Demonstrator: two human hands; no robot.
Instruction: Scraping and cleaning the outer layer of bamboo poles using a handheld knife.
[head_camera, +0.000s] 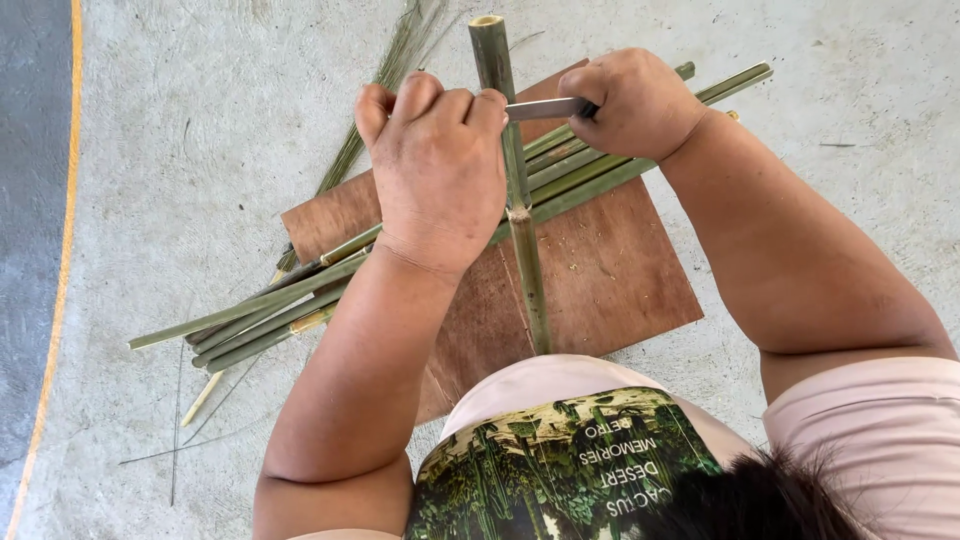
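A rough grey concrete floor (200, 130) fills the view, with a darker strip and a thin orange line (62, 250) running down its left edge. On the floor lies a flat reddish-brown plywood board (610, 270), dusted with fine shavings. Across the board, slanting from lower left to upper right, rests a bundle of long split green bamboo strips (270, 310), their far ends showing past the right hand. A wisp of thin green fibres (390, 70) trails off the board toward the top of the view. Standing nearly upright over the board, close to the person's body, is a round green bamboo stalk (528, 260) with a pale node partway down and a hollow cut top. The left hand (435, 170) is curled closed, its fingers pressed together against the left side of the stalk near the top and over the tip end of a knife. The right hand (640, 100) is clenched into a fist around the knife's handle, on the other side of the stalk. The knife blade (545, 108), a narrow grey strip, runs level between the two hands and meets the stalk a little below its cut top. A few loose pale slivers (205, 395) lie on the floor beside the bundle's lower end.
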